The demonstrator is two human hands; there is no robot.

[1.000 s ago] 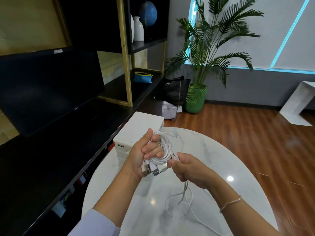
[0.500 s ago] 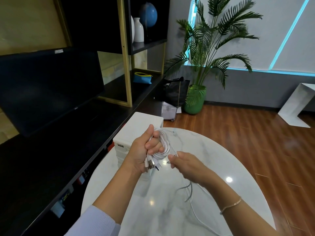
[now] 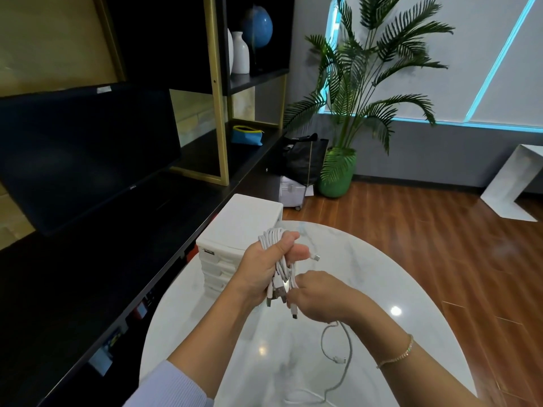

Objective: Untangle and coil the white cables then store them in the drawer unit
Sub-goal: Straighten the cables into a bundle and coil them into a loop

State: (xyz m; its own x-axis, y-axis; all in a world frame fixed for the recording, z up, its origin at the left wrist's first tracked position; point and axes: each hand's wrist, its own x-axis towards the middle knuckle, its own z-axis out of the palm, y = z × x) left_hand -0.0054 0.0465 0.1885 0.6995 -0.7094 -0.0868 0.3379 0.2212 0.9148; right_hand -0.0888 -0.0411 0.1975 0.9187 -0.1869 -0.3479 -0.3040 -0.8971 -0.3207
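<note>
Since the earlier frames, the bundle of white cables (image 3: pixel 277 257) has been turned more upright in the left hand (image 3: pixel 258 270), and the right hand (image 3: pixel 318 298) has been lowered to the bundle's bottom end, beside the plugs. The bundle is gripped by the left hand, with the fingers curled round the looped strands and the thumb laid across them; the loops are seen above the knuckles and several connectors hang below the palm. One loose plug sticks out to the right, just past the left fingertips. The lower strands are pinched by the curled fingers of the right hand, and a connector hangs just under it. A trailing length of cable (image 3: pixel 338 359) is left lying on the marble table (image 3: pixel 411 277), curved below the right wrist, on which a thin bracelet (image 3: pixel 396 352) is worn. The white drawer unit (image 3: pixel 235 230) is set at the table's far left edge, just behind the left hand, with its drawers seen closed. Beyond it, a dark monitor (image 3: pixel 85 151), black shelving with white vases (image 3: pixel 239 52), and a potted palm (image 3: pixel 338 171) on the wooden floor are seen.
</note>
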